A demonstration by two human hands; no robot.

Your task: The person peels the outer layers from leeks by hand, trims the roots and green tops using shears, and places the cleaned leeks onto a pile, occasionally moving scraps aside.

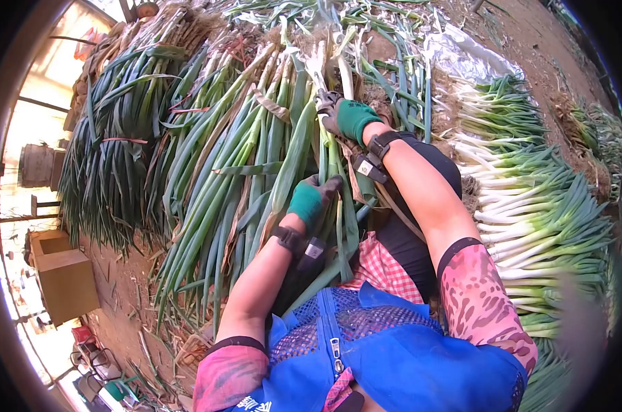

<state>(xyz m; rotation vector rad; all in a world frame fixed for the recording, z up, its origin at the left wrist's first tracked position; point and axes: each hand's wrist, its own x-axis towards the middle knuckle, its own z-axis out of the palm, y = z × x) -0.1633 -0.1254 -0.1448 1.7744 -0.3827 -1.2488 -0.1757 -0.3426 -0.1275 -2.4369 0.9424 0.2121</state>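
Note:
My right hand [349, 118], in a green glove with dark fingers, is closed around a large green onion [316, 69] near the top of its pale stalk. Lower down, my left hand [312, 199], gloved the same way, has its fingers curled about the hanging green leaves [333, 161] of that onion. Part of the grip is hidden behind the fingers and leaves. Just left of both hands, a heap of untrimmed green onions [228, 172] lies with roots at the top and long leaves downward, some of them dry and brown.
Bundled green onions [112, 151] stand at the left. On the right, cleaned onions [531, 213] with white stalks lie in a long row beside a white plastic sheet [465, 55]. A wooden box [62, 278] sits at the lower left. Leaf scraps litter the dirt floor [115, 288].

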